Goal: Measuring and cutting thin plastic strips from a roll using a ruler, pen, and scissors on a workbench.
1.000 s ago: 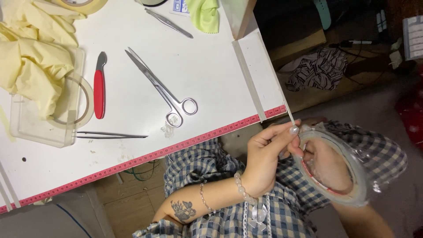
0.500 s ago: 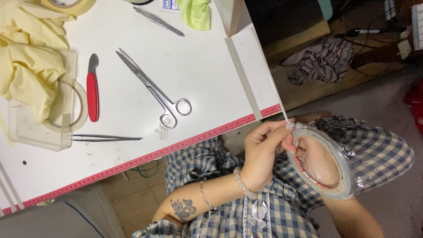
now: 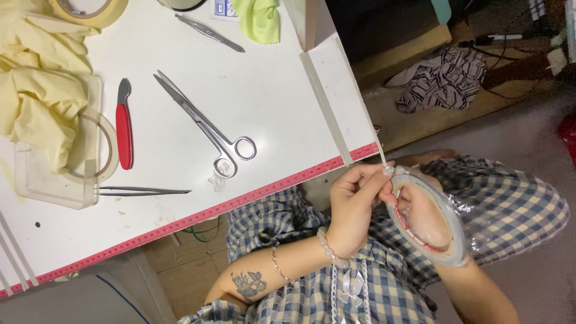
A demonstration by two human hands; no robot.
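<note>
The roll of clear tape (image 3: 429, 219) is a wide, thin ring of glossy transparent film with a reddish inner core showing along its inside edge. It stands on edge, tilted, just off the white table's (image 3: 270, 102) red-ruled front edge, below and to the right of the table's corner. A narrow strip of tape (image 3: 380, 153) runs up from the top of the roll to the table edge, drawn straight.

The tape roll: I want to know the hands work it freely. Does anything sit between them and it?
Nothing visible does. The right hand is through the tape roll, and the left hand pinches the thin tape strip at its rim, below the white table's edge.
</note>
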